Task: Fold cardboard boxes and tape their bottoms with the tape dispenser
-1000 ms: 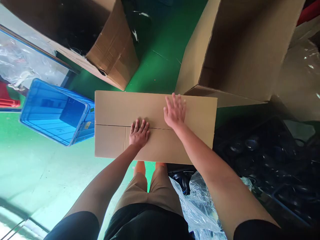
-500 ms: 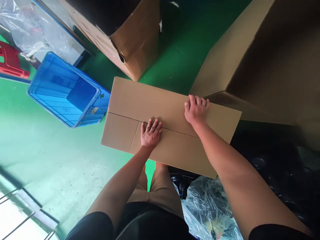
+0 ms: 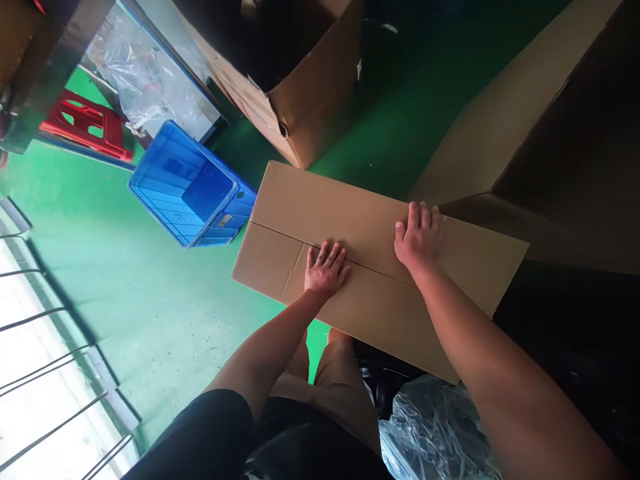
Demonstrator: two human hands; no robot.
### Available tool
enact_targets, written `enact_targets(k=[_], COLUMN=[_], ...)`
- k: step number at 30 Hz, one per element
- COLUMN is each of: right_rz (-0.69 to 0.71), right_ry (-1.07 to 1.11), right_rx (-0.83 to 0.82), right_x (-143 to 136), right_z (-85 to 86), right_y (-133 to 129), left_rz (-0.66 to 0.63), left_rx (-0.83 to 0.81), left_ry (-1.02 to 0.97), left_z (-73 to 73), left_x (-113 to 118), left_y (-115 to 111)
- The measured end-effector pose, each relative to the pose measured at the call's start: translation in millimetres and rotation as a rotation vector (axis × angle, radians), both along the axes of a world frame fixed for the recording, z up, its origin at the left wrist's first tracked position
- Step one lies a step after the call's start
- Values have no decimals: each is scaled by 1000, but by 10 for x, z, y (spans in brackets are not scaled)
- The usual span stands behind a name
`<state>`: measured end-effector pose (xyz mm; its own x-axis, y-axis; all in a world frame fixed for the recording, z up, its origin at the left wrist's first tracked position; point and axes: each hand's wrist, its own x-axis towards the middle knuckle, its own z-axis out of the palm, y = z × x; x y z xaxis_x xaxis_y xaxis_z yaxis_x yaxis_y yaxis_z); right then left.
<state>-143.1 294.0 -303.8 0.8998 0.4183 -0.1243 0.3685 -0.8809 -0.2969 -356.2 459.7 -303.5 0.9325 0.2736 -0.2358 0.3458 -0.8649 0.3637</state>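
A brown cardboard box (image 3: 370,230) lies in front of me, its two long top flaps folded in so that they meet at a narrow seam. My left hand (image 3: 326,270) rests flat across that seam, left of the middle, fingers spread. Farther right, my right hand (image 3: 420,239) presses on the far flap with its fingers stretched out near the far edge. Neither hand grips anything. A short crease shows in the near flap to the left of my left hand. The underside of the box is hidden.
A blue plastic crate (image 3: 187,193) lies just left of the box. Beyond stands a tall open carton (image 3: 315,100); a large open carton (image 3: 480,147) is at right. A red plastic stool (image 3: 93,127) is at far left. Clear plastic wrapping (image 3: 435,427) lies near my legs.
The view has shifted left, so everything appears farther right and more of the stool and the bright left side shows. Both hands stay flat on the box in nearly the same places.
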Motion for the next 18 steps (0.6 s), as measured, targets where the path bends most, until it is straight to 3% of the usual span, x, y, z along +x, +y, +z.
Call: enact_targets(k=[2, 4, 7, 9, 13, 16, 18], right_rz=[-66, -214, -592, -844, -1395, -1676, -1800], right_ry=[28, 33, 14, 112, 317, 329, 307], right_rx=[67, 139, 238, 259, 269, 215, 167], right_x=[-337, -911, -2126, -2960, -4232, -4861, -5125], right_z=[145, 374, 777, 971, 1142, 1209, 1208], right_y=[-136, -420, -896, -1083, -1243, -1346, -1479], left_rz=[11, 8, -10, -3, -37, -40, -27], left_rx=[-10, -31, -42, -5, 39, 83, 115], left_ry=[0, 18, 90, 146, 166, 137, 153], left_z=[39, 158, 401, 479, 499, 625, 731], left_x=[37, 68, 90, 163, 422, 478, 476], left_y=[49, 103, 204, 277, 231, 88, -8])
